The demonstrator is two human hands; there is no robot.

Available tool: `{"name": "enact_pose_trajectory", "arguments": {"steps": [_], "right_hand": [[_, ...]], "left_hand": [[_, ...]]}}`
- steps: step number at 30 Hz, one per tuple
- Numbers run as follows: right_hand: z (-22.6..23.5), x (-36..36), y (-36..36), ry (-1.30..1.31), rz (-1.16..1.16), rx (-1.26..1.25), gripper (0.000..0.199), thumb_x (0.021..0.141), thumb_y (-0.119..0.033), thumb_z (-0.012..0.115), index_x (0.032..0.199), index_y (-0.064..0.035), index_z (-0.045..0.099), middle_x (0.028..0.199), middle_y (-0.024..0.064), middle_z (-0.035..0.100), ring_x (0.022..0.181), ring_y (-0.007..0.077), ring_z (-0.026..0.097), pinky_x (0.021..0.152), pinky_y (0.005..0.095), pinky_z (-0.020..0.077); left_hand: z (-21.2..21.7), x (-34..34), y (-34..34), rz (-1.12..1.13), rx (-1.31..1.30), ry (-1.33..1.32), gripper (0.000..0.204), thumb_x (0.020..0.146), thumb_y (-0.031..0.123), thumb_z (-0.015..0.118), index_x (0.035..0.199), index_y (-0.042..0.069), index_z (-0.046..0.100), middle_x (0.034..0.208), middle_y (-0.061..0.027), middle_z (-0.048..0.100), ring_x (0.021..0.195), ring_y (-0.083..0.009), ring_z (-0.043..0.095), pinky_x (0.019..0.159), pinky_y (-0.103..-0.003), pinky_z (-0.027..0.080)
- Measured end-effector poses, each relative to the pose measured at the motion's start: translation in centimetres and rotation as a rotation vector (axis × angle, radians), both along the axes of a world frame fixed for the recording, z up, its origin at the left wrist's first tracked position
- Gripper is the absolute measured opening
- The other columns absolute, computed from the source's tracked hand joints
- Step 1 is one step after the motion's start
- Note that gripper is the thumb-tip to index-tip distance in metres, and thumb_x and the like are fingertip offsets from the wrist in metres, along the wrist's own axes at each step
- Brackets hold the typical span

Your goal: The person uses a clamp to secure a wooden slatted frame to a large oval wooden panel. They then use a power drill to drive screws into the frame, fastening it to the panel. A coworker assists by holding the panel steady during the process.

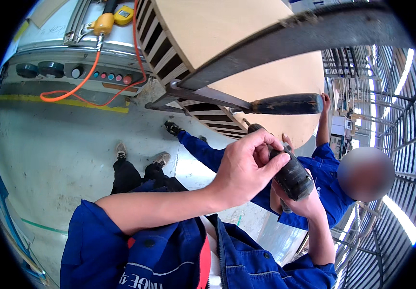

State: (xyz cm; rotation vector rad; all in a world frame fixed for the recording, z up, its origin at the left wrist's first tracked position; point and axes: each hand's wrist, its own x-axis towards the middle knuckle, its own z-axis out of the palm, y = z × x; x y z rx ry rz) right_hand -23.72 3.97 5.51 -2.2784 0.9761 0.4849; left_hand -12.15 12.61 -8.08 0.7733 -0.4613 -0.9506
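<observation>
The power drill [290, 171] is black and sits near the middle of the view, between two hands. The left hand [244, 168] comes in from the lower left with a bare forearm and a rolled-up blue sleeve. It is curled over the top of the drill, with its fingers [270, 144] pinching near the front end. The right hand [302, 204] is under the drill and wraps around its grip from below — most of that hand is hidden by the tool.

Just above the drill a dark metal bar with a black handle [287, 104] sticks out to the right. The bar is part of a metal frame [285, 36] that runs across a big round wooden spool [246, 53].

A co-worker in a blue jacket [323, 178] is close behind the drill, with one hand [324, 101] up on the spool's edge. On the grey floor [63, 149] at the left, an orange hose [80, 86] curls down from a grey machine with coloured buttons [97, 72].
</observation>
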Motion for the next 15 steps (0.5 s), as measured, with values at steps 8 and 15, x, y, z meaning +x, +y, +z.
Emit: {"name": "enact_pose_trajectory", "arguments": {"steps": [8, 15], "right_hand": [[0.23, 0.22, 0.58, -0.009, -0.150, 0.061, 0.021, 0.079, 0.000, 0.076, 0.097, -0.0003, 0.065, 0.079, 0.0073, 0.068, 0.069, 0.0177, 0.062, 0.065, 0.0327, 0.0521], [-0.33, -0.54, 0.50, -0.070, -0.130, -0.007, 0.022, 0.081, -0.003, 0.077, 0.101, -0.0005, 0.067, 0.084, 0.0085, 0.071, 0.074, 0.0187, 0.066, 0.071, 0.0327, 0.0547]], "left_hand": [[1.06, -0.04, 0.45, 0.055, 0.068, 0.014, 0.020, 0.094, 0.012, 0.074, 0.088, 0.003, 0.057, 0.065, -0.0039, 0.058, 0.058, -0.0106, 0.055, 0.056, -0.029, 0.047], [0.65, -0.52, 0.67, 0.216, 0.006, -0.026, 0.012, 0.094, 0.012, 0.076, 0.098, 0.002, 0.069, 0.076, -0.0022, 0.055, 0.064, -0.0085, 0.052, 0.059, -0.025, 0.043]]}}
